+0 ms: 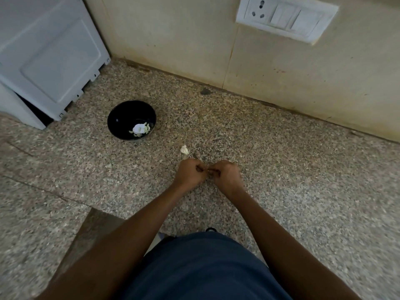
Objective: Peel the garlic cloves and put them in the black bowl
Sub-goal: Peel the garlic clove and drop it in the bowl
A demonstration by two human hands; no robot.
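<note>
The black bowl (121, 118) stands on the speckled granite counter, left of centre, with several pale peeled garlic cloves (140, 128) in its bottom. My left hand (189, 172) and my right hand (227, 174) meet over the counter to the right of the bowl, fingers curled toward each other and pinching something small between them; the fingers almost wholly hide it. A white scrap, garlic or its skin (184, 149), lies on the counter just beyond my left hand.
A white appliance (47, 57) stands at the back left, close behind the bowl. A tiled wall with a white socket and switch plate (285, 18) runs along the back. The counter edge (93, 210) is at the lower left.
</note>
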